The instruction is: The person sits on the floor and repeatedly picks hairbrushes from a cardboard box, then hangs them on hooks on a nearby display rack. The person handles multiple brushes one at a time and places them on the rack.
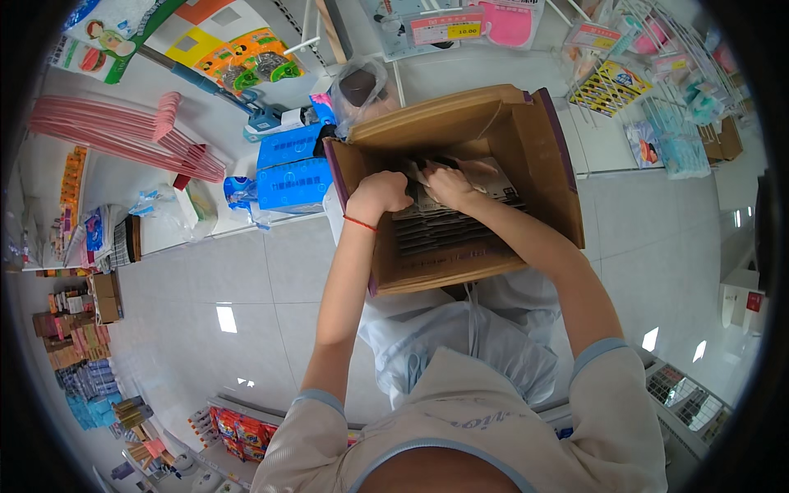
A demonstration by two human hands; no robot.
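Observation:
An open cardboard box [542,148] rests before me at lap height, its flaps raised. Inside it are stacked flat dark packages [444,231], with lighter printed ones [493,179] toward the far side. My right hand [449,186] reaches deep into the box, fingers curled on the edge of a flat package partly hidden under it. My left hand [381,192] is just inside the left wall, bent down beside the same package. Its fingertips are partly hidden, so its hold is unclear. A red cord circles the left wrist.
Blue cartons [293,166] stand on the low shelf left of the box, near pink hangers [123,132]. A clear plastic bag [363,92] touches the box's far left corner. Hooks with hanging goods and a wire basket [678,105] are at the far right. Tiled floor [203,289] lies around me.

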